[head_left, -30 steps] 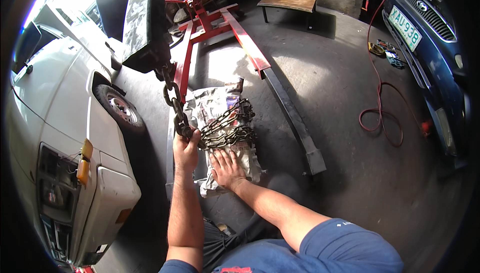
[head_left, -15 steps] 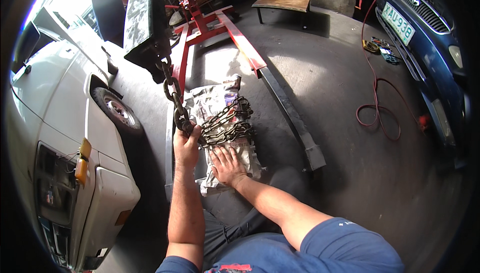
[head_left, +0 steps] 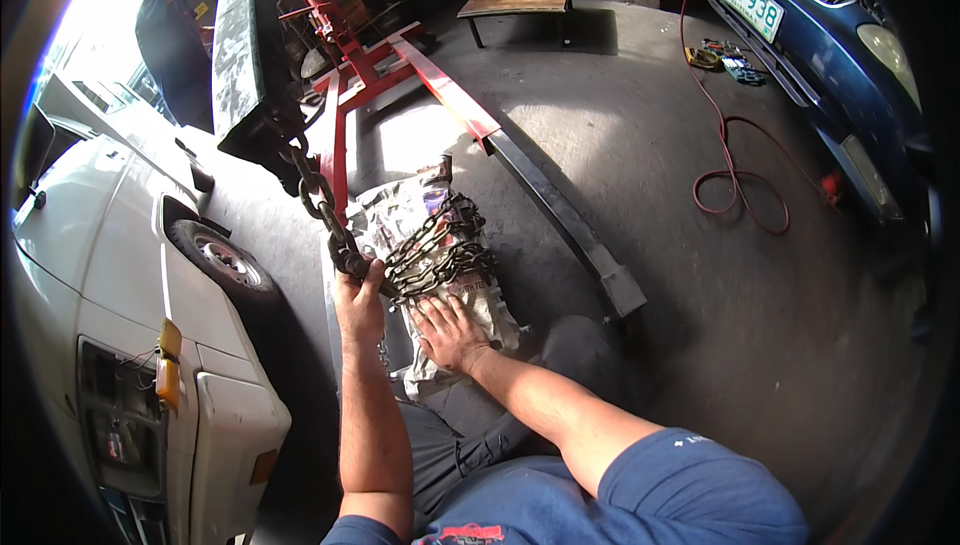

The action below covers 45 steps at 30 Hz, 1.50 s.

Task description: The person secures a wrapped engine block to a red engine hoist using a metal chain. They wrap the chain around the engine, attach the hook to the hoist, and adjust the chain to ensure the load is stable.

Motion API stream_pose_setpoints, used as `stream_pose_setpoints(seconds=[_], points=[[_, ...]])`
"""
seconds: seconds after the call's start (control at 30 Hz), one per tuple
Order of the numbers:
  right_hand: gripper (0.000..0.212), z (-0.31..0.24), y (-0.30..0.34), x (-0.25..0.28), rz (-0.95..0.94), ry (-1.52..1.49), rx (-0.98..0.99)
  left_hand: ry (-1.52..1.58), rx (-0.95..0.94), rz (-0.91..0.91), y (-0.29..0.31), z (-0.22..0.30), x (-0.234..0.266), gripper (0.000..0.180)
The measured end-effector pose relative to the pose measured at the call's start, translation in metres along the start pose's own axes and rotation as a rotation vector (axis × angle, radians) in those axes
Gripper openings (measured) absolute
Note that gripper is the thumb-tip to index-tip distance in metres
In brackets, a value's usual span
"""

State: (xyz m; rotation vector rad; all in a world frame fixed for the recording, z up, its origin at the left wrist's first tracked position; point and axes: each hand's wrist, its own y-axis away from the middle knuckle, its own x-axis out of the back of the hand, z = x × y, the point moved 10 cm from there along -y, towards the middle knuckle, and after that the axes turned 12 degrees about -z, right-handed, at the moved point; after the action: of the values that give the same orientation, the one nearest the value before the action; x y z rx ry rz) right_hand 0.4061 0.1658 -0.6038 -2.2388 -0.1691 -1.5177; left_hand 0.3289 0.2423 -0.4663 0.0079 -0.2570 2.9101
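Rigging in progress. Red engine hoist point(head_left: 400, 65): standing beyond both hands, its boom overhead. Wrapped metal casting point(head_left: 440, 245): lying on the floor directly ahead of both hands, already wound with chain; lifting appears not yet begun. Heavy chain point(head_left: 320, 200): hanging from the boom down to the left hand. Left hand point(head_left: 358, 300): closing around the chain's lower end beside the wraps. Right hand point(head_left: 450, 330): pressing flat, fingers spread, gripping nothing, on the casting's near end.
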Motion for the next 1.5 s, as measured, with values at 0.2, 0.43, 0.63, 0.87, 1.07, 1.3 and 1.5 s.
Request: stream_pose_setpoints(seconds=[0.2,0.43,0.63,0.87,1.07,1.3,1.5], points=[[0.056,0.0,0.0,0.002,-0.017,0.017,-0.004,-0.02,0.026,0.001,0.0,-0.005,0.004,0.016],[0.057,0.0,-0.001,0.001,-0.038,0.005,0.002,-0.036,0.017,-0.007,-0.001,-0.001,0.002,0.015],[0.058,0.0,-0.001,0.001,-0.047,0.012,-0.002,-0.018,0.017,-0.017,0.001,0.004,-0.002,0.013],[0.058,-0.001,-0.001,0.003,-0.04,0.003,0.005,-0.019,0.029,-0.024,-0.001,0.001,-0.001,0.013],[0.058,-0.001,-0.001,0.003,-0.044,-0.005,0.004,0.016,0.017,-0.028,0.0,0.0,-0.001,0.012],[0.058,-0.001,-0.001,0.004,-0.038,0.001,0.003,0.007,0.029,-0.023,-0.001,-0.002,0.0,0.014],[0.058,0.0,-0.001,0.001,-0.054,-0.004,-0.004,0.007,0.029,-0.028,-0.001,-0.004,0.002,0.015]])
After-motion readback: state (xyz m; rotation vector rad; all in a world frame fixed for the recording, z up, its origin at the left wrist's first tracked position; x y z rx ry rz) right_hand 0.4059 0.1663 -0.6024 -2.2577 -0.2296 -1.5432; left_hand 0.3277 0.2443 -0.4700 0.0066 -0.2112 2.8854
